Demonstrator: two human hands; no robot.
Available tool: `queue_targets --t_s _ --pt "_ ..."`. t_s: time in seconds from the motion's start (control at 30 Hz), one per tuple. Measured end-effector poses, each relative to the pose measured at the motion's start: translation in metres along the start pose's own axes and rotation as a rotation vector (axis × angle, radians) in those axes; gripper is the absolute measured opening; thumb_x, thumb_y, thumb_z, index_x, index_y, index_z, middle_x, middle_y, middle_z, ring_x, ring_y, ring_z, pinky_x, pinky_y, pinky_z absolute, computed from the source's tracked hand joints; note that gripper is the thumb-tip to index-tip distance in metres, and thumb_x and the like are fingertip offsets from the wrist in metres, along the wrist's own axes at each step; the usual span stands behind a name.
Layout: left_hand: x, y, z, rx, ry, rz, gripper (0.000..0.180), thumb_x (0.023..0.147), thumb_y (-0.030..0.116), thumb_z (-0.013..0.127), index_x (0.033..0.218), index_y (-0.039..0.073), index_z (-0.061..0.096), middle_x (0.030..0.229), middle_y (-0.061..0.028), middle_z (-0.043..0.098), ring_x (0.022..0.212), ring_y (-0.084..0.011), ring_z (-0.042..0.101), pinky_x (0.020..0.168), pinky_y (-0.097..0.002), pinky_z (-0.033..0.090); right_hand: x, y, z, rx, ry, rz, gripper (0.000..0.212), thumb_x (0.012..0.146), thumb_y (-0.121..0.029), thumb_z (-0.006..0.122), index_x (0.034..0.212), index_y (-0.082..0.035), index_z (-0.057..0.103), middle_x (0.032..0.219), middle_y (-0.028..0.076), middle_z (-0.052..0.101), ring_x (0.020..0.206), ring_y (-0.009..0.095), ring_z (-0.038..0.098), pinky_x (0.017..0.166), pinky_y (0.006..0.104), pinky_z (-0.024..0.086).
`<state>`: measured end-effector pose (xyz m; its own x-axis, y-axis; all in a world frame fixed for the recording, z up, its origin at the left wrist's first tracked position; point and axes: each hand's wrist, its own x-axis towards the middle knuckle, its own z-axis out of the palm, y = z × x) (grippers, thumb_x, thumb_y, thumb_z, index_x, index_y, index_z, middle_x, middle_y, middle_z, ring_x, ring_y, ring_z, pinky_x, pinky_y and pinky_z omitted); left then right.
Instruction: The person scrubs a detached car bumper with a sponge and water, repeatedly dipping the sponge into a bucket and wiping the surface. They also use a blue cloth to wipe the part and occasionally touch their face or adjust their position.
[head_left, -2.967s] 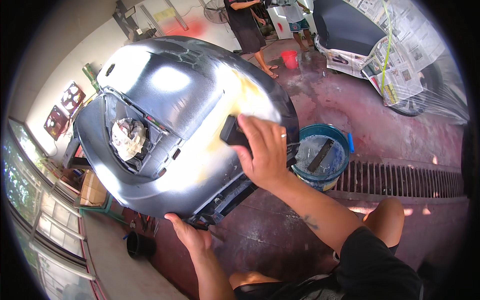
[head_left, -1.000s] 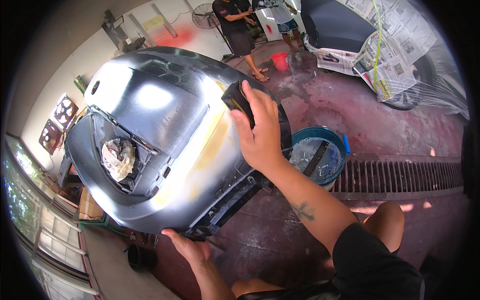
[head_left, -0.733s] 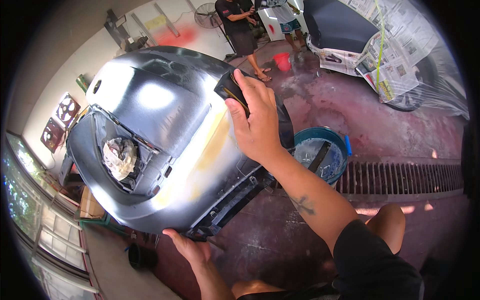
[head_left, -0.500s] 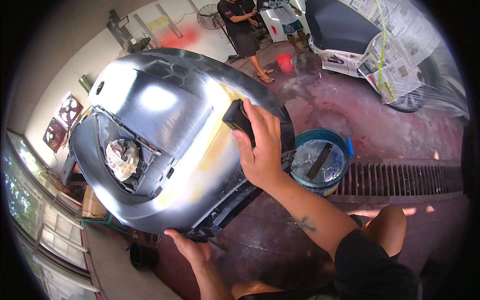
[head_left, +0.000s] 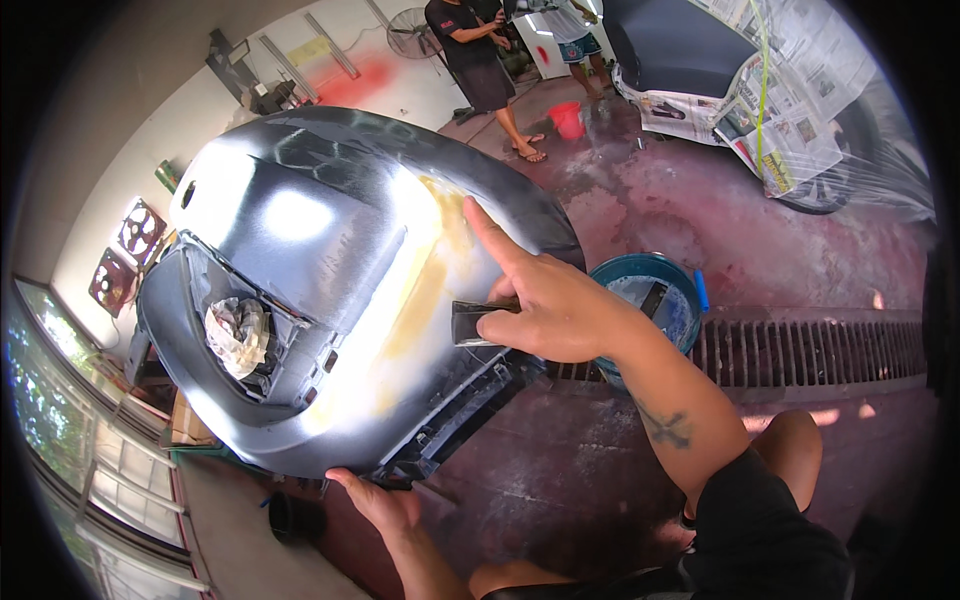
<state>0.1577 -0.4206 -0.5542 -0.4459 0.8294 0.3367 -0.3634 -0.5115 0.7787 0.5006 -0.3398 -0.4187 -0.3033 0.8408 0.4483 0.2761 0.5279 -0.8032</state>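
Note:
A grey and black car bumper (head_left: pixel 330 240) fills the middle of the view, with a glossy sheen and a pale yellow filler patch (head_left: pixel 410 300) along its right part. My right hand (head_left: pixel 560 310) is over that side. Its thumb and lower fingers clasp a black sanding block (head_left: pixel 480 323), while the index finger stretches out to the upper end of the patch. At the near edge, my left hand (head_left: pixel 375 500) grips the bumper, thumb uppermost and its other fingers mostly hidden underneath. Crumpled masking paper (head_left: pixel 238 335) sits in the bumper's opening.
Right of the bumper stands a teal bucket (head_left: pixel 690 345) of cloudy water with a dark bar in it, beside a floor grate (head_left: pixel 810 353). Farther back are a red bucket (head_left: pixel 567 120), two people (head_left: pixel 470 50), and a vehicle masked with newspaper (head_left: pixel 800 130). A black bucket (head_left: pixel 297 517) is near left.
My right hand has moved down and toward me with the sanding block, and its index finger has straightened onto the patch. My left hand stays at the bumper's near edge.

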Motion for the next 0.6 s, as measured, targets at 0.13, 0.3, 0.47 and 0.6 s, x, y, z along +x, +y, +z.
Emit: queue_targets --t_s 0.13,0.3,0.47,0.6 --pt "0.0 0.001 -0.002 0.014 0.007 0.006 0.098 0.106 0.078 0.048 0.171 0.006 0.033 0.171 -0.0117 0.044 0.155 -0.0314 0.045 0.128 -0.0489 0.038 0.011 -0.014 0.003 -0.174 -0.068 -0.025 0.118 0.087 -0.024 0.07 0.179 -0.013 -0.004 0.088 0.02 0.076 0.076 0.035 0.071 0.077 0.042 0.055" --pt "-0.002 0.003 0.004 0.041 0.069 0.001 0.099 0.106 0.079 0.048 0.171 0.006 0.033 0.172 -0.0121 0.042 0.156 -0.0317 0.044 0.128 -0.0496 0.037 -0.003 -0.021 0.03 -0.407 -0.119 -0.056 0.119 0.09 -0.039 0.068 0.175 0.001 -0.005 0.079 0.024 0.075 0.071 0.047 0.072 0.074 0.0555 0.058" --pt "0.0 0.003 0.002 0.037 0.069 0.002 0.099 0.106 0.079 0.048 0.171 0.006 0.034 0.172 -0.0122 0.042 0.155 -0.0317 0.045 0.127 -0.0503 0.037 -0.021 -0.022 0.046 -0.398 -0.237 -0.107 0.114 0.09 -0.036 0.071 0.178 -0.005 0.005 0.088 0.024 0.077 0.077 0.045 0.075 0.075 0.0531 0.06" --pt "-0.001 0.002 0.001 -0.003 0.045 -0.006 0.094 0.108 0.076 0.048 0.169 0.006 0.035 0.169 -0.012 0.045 0.152 -0.0313 0.048 0.125 -0.05 0.039 -0.026 0.014 0.056 -0.098 0.329 -0.5 0.074 0.092 -0.026 0.078 0.159 -0.006 0.053 0.125 0.019 0.074 0.104 0.04 0.072 0.085 0.0528 0.059"
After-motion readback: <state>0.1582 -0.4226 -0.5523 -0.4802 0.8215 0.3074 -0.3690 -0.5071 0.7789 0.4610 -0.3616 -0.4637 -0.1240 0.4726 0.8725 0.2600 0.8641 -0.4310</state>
